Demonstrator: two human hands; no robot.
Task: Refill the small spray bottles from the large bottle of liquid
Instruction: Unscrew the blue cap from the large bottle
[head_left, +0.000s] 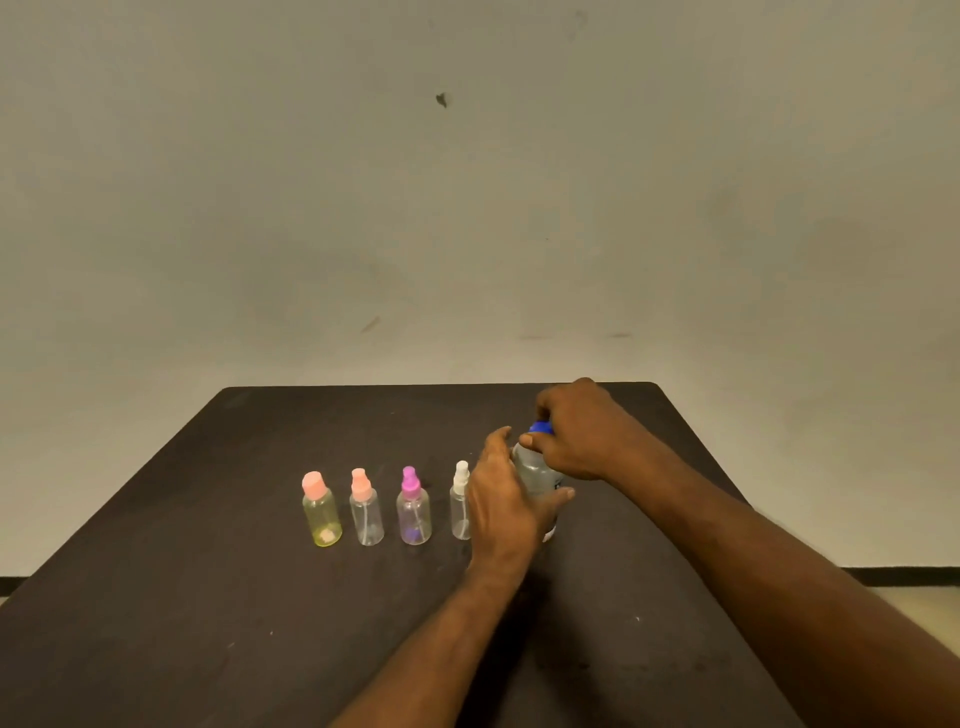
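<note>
Apparently near-empty, four small spray bottles (395, 512) flank the gripped large bottle (535, 470).

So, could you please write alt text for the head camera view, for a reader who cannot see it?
A person's right hand grips the blue cap of a large clear bottle while the left hand holds its body. To its left, four small spray bottles stand upright in a row on a dark table.

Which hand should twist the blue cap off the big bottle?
Right. The right hand already grips the blue cap from above; the left hand wraps around the large bottle, steadying it.
</note>
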